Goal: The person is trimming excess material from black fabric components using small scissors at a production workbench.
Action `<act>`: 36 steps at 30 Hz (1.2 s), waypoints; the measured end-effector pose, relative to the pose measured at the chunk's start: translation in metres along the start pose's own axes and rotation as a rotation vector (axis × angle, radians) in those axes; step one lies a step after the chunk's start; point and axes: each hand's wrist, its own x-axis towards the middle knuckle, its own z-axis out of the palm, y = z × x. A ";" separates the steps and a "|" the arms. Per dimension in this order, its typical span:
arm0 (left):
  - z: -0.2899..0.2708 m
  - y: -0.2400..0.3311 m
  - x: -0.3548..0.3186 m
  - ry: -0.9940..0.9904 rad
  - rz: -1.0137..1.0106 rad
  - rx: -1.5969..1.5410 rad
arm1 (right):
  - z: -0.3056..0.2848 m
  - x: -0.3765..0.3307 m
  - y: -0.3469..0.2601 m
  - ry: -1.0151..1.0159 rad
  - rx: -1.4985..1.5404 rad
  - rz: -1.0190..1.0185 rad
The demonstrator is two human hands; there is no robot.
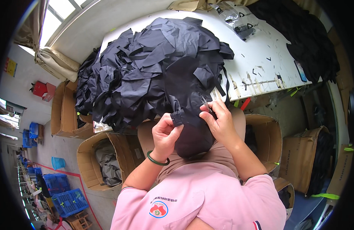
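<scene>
Head view shows my left hand (166,132) pinching the ribbed cuff (177,117) of a black garment (192,134) over my lap, my right hand (219,122) clenched on small snips (206,103); it looks light, limp, best held at that stiffer cuff.

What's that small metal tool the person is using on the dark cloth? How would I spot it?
Start at the big heap of black fabric pieces on the white table, then drop to its near edge, where the person's two hands work on one dark garment piece. The small metal snips poke up from the right hand. They are the only shiny, pointed thing among the soft black cloth.
</scene>
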 end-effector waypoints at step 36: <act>-0.007 -0.019 -0.019 0.028 0.177 0.314 | 0.018 -0.029 -0.013 -0.344 0.251 0.165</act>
